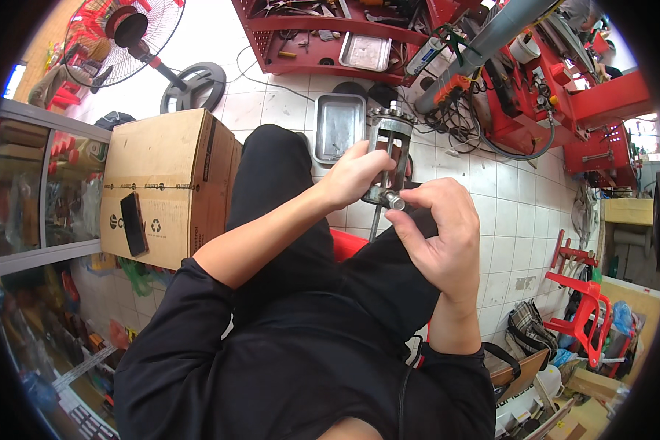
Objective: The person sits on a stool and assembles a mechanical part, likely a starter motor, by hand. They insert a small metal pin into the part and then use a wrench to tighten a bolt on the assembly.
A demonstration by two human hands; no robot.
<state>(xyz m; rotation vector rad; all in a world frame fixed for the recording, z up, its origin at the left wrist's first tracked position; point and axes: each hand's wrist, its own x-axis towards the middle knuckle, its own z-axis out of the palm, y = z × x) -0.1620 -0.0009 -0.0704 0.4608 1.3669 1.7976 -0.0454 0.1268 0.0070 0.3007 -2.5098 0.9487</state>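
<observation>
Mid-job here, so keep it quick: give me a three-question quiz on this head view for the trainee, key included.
1. True or false: the metal cage-like tool sits in the floor tray.
2. The dark phone rests on: A) the red chair; B) the cardboard box; C) the person's knee.
3. Fill in: the hand at the tool's end bolt is the ____ one.

Key: 1. False, the left hand grips it. 2. B. 3. Right.

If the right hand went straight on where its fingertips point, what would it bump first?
Probably the shiny metal knob on the metal tool in the left hand. The right hand has its fingertips close beside it, maybe touching; depth is unclear.
</observation>
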